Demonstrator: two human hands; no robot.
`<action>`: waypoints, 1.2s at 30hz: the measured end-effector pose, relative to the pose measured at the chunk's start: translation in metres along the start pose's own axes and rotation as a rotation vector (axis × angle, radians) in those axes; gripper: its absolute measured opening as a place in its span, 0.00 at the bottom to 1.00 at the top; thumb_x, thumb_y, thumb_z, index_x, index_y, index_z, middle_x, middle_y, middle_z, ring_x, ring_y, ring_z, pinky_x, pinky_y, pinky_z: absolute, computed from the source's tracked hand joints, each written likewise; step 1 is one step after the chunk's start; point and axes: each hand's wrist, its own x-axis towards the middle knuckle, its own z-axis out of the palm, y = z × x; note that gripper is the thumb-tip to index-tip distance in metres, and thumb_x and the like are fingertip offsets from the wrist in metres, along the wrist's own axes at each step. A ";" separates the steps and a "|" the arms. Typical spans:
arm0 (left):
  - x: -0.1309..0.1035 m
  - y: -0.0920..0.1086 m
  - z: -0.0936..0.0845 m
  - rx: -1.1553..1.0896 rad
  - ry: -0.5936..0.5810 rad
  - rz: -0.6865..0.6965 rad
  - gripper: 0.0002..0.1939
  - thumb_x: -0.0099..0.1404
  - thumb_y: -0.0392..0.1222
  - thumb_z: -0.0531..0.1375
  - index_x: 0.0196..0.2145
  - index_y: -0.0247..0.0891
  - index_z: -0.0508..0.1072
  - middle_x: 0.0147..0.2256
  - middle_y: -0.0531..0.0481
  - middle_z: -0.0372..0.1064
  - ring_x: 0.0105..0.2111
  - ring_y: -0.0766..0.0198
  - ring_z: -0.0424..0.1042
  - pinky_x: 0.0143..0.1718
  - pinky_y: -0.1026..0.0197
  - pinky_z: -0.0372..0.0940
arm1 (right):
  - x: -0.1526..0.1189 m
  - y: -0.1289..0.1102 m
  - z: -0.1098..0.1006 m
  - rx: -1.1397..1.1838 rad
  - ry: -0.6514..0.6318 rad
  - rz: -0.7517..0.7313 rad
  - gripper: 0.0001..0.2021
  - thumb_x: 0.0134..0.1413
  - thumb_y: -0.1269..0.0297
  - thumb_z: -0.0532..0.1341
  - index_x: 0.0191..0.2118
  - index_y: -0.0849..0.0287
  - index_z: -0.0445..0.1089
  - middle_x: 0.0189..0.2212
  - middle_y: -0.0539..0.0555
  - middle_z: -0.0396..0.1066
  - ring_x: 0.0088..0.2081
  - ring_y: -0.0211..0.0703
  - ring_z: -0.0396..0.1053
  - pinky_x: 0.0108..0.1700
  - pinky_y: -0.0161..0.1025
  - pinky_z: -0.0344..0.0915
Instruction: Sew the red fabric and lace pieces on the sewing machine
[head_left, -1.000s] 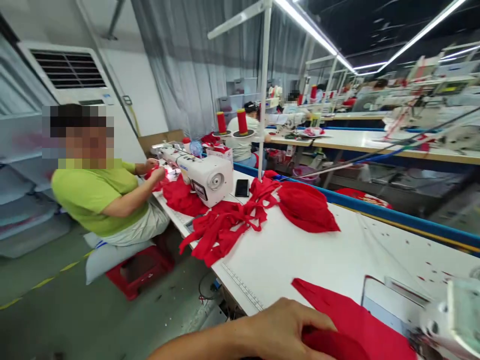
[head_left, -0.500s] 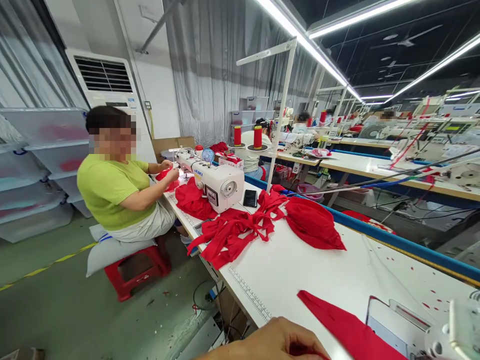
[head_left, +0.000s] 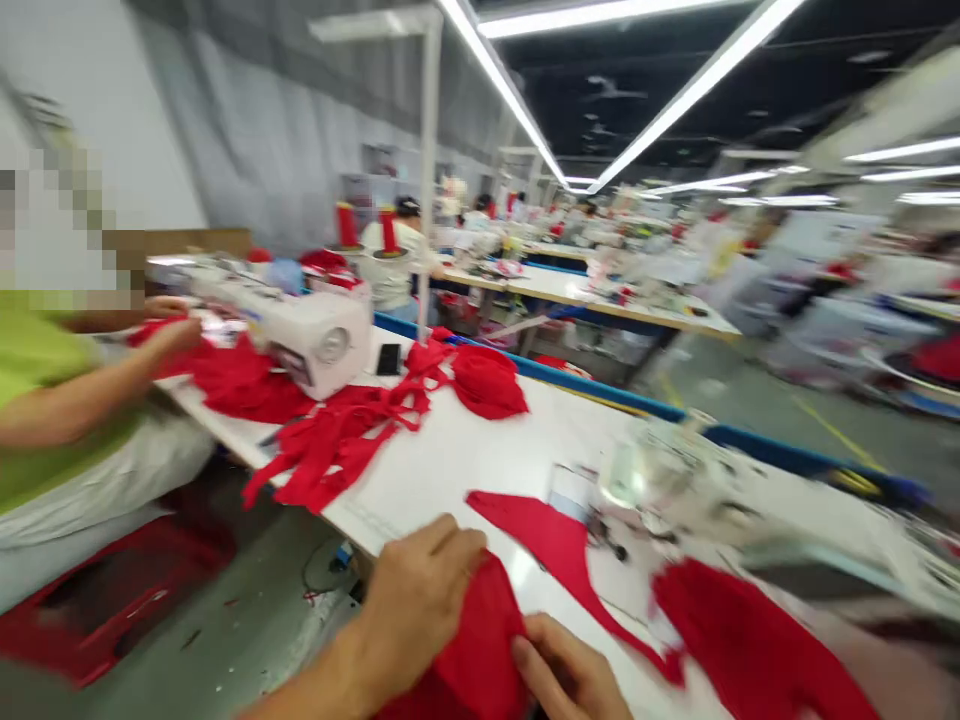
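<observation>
A piece of red fabric (head_left: 487,640) hangs between my two hands at the table's front edge. My left hand (head_left: 420,600) is closed on its upper left edge, fingers bent over the cloth. At its right edge, my right hand (head_left: 566,665) pinches the cloth between thumb and fingers. Just beyond lies a pointed red cut piece (head_left: 547,540) with a narrow strip running toward the right. It reaches the base of a sewing machine (head_left: 675,480), which is blurred. More red cloth (head_left: 750,640) lies to the right of my hands.
A co-worker's arm (head_left: 97,390) is at the left, beside a white sewing machine (head_left: 322,335). Red strips (head_left: 337,440) and a rounded red bundle (head_left: 487,380) lie on the white table (head_left: 450,470). A phone (head_left: 388,360) rests behind them. A red stool (head_left: 112,600) stands on the floor.
The view has swung right, bringing my sewing machine and the red cloth beside it further into view. My right hand has come into the picture, and the red fabric between my hands now shows.
</observation>
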 end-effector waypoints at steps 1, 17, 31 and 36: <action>0.012 -0.002 0.002 0.037 0.016 0.062 0.13 0.72 0.32 0.50 0.41 0.41 0.73 0.30 0.52 0.70 0.27 0.66 0.71 0.29 0.66 0.66 | -0.005 -0.005 -0.002 0.044 0.058 0.043 0.22 0.59 0.40 0.58 0.30 0.55 0.70 0.25 0.53 0.66 0.27 0.44 0.63 0.30 0.40 0.63; 0.099 -0.047 0.190 0.029 -0.473 0.265 0.16 0.76 0.43 0.48 0.44 0.39 0.75 0.38 0.47 0.72 0.34 0.61 0.71 0.27 0.62 0.57 | 0.037 0.043 -0.136 -1.009 0.393 -0.121 0.12 0.67 0.70 0.57 0.52 0.59 0.73 0.41 0.56 0.71 0.39 0.42 0.67 0.39 0.37 0.64; 0.113 -0.025 0.177 -0.062 -0.661 0.245 0.16 0.74 0.43 0.48 0.39 0.40 0.75 0.35 0.48 0.70 0.33 0.63 0.69 0.31 0.64 0.60 | 0.027 0.050 -0.133 -1.035 0.255 -0.224 0.09 0.69 0.66 0.57 0.44 0.61 0.74 0.35 0.54 0.67 0.38 0.44 0.62 0.42 0.40 0.59; 0.118 -0.034 0.194 -0.042 -0.753 0.092 0.18 0.72 0.51 0.50 0.35 0.39 0.74 0.33 0.47 0.71 0.34 0.58 0.70 0.37 0.60 0.62 | 0.026 0.052 -0.133 -1.048 0.275 -0.228 0.10 0.69 0.63 0.57 0.49 0.60 0.72 0.36 0.55 0.67 0.39 0.44 0.62 0.40 0.41 0.57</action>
